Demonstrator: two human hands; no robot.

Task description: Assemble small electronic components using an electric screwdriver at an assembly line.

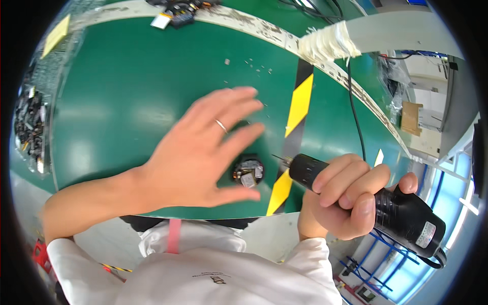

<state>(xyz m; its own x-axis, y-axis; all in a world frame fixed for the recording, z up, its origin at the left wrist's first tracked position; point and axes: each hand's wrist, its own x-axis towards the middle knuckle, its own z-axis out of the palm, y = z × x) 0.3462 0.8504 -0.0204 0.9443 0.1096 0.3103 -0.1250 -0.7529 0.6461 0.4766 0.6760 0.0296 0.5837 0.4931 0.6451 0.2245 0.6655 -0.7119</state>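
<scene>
Black and round, a small electronic assembly (248, 171) lies on the green mat near its front edge, with silver and pale parts showing inside. My left hand (203, 145) is spread above the mat just left of it, fingers apart and slightly blurred, holding nothing. A ring sits on one of its fingers. My right hand (351, 195) is wrapped round a black electric screwdriver (404, 221). Its thin bit points left, toward the round assembly, and stays apart from it.
Small pale scraps (249, 63) lie scattered on the green mat (117, 91). Yellow-black tape (300, 104) crosses it. A black cable (354, 109) hangs at the right. Dark parts are heaped at the left (31, 122) and far edge (180, 11). A wrapped grey post (330, 43) reaches in.
</scene>
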